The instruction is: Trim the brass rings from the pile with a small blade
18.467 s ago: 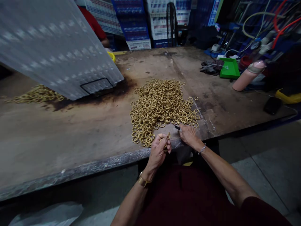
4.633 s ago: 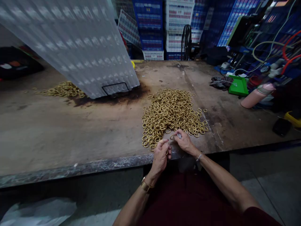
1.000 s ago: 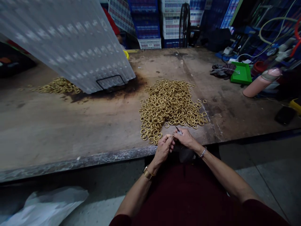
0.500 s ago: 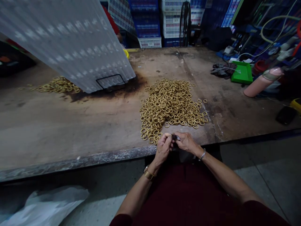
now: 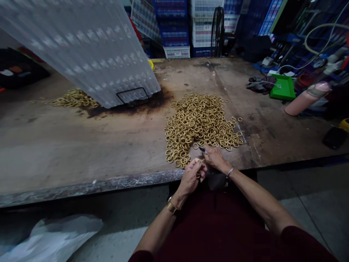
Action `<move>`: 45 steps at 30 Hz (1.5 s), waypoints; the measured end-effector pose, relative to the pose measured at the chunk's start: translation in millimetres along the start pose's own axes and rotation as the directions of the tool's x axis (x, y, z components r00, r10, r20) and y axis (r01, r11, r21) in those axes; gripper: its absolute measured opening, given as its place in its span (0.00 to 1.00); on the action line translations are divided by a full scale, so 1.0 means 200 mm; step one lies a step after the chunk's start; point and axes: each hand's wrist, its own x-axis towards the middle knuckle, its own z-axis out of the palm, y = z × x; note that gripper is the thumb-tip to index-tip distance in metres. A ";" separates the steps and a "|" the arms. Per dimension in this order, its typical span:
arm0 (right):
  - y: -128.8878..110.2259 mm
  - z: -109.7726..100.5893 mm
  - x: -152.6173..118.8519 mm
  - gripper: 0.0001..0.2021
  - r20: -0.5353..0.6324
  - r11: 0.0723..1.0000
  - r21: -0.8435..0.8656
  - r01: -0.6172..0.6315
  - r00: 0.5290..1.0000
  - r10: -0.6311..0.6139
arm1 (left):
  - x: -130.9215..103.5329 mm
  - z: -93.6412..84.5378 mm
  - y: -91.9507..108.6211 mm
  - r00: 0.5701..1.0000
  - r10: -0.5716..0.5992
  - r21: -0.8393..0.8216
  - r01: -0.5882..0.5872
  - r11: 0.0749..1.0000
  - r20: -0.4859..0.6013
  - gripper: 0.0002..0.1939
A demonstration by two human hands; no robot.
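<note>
Two bare hands work near the near edge of a worn brown wooden tabletop (image 5: 109,145), just beside a broad heap of gold-coloured round rings (image 5: 200,120). The left hand (image 5: 193,174) has its grip curled closed, with at least one gold-coloured held ring (image 5: 203,160) at the fingertips; how many lie within cannot be told. The right hand (image 5: 215,157), slightly farther and to the right, closes its grip around a small grey tool with a dark tip (image 5: 202,149), pointed left. The step in hand appears to be handling rings singly with the tool; the next move seemingly calls for a steady pinch and a tip kept away from the left fingers. One loose ring (image 5: 195,146) lies flat just beyond the tip.

Room: the heap bounds the far side, and the near edge runs close under both wrists. Wider room lies left, as far as a whitish ridged panel (image 5: 89,47). Far right stand a green plastic tray (image 5: 283,97) and a pink cylindrical bottle (image 5: 304,99), well apart from the hands.
</note>
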 end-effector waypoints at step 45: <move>0.04 -0.07 -0.15 0.08 0.531 -0.133 0.837 -0.530 0.847 -0.034 | 0.03 0.00 -0.02 0.970 0.242 0.355 -0.219 0.909 -0.019 0.14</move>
